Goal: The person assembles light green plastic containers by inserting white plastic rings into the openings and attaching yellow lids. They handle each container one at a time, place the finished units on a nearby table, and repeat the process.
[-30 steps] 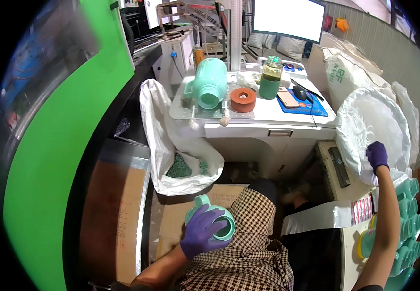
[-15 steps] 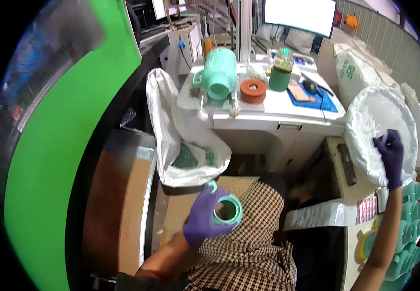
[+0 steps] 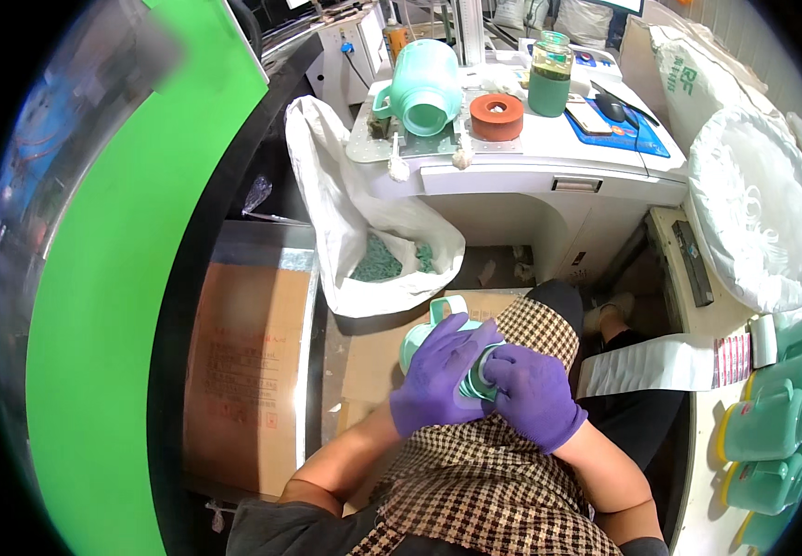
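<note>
A mint-green plastic jug (image 3: 412, 347) with a loop handle lies tilted above my lap, its threaded mouth turned toward the right. My left hand (image 3: 435, 382) in a purple glove is closed round its neck end. At the mouth, my right hand (image 3: 538, 400), also gloved in purple, has its fingers bent together and pressed into or against the opening. Whatever those fingers hold, if anything, is hidden. White ring-like strips (image 3: 761, 232) lie in a white-lined bin (image 3: 712, 199) at the right.
A white desk (image 3: 549, 167) ahead carries another mint jug (image 3: 424, 88), an orange-red tape roll (image 3: 496, 117) and a glass bottle (image 3: 549, 79). Left of my legs stand a white sack (image 3: 327, 204) with green scraps and a cardboard box (image 3: 243, 371). Several green jugs (image 3: 763, 431) line the right bench.
My right hand has come from the white-lined bin to the jug's mouth. The jug, in my left hand, has turned from mouth-up to tilted rightward. The view has shifted downward.
</note>
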A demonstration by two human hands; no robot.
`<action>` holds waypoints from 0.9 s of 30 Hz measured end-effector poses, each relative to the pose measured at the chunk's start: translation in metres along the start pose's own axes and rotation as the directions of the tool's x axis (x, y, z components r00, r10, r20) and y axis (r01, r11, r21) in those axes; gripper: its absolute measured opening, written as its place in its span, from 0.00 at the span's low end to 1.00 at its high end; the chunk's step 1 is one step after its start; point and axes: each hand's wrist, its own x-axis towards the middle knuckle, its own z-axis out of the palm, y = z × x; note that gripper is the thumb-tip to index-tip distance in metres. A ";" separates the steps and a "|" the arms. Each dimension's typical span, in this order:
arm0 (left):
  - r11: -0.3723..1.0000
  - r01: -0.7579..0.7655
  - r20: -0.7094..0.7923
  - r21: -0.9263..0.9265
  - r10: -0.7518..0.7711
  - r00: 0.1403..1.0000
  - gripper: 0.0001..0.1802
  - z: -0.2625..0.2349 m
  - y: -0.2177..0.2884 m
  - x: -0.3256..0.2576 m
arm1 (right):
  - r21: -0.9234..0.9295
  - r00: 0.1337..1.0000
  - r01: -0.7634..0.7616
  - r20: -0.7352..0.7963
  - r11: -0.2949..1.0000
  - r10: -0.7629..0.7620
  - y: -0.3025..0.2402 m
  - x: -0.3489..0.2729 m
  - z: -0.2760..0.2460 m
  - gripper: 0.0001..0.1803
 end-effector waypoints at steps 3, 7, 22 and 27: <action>1.000 -0.010 0.036 -0.018 0.011 0.999 0.53 0.001 0.003 0.001 | 0.000 0.999 -0.018 0.032 1.000 0.018 0.006 -0.003 0.004 0.06; 1.000 0.002 0.059 -0.018 -0.001 0.998 0.54 0.005 0.006 0.004 | -0.084 0.994 -0.079 0.062 0.993 0.085 -0.001 -0.009 0.009 0.07; 0.996 -0.052 0.128 -0.068 0.060 0.990 0.53 0.015 0.011 0.009 | -0.122 0.969 -0.139 0.189 0.983 0.161 0.010 -0.025 0.002 0.08; 0.998 -0.016 0.097 -0.056 0.022 0.995 0.50 0.018 0.016 0.010 | -0.057 0.984 -0.170 0.040 0.984 0.172 0.012 -0.028 0.006 0.06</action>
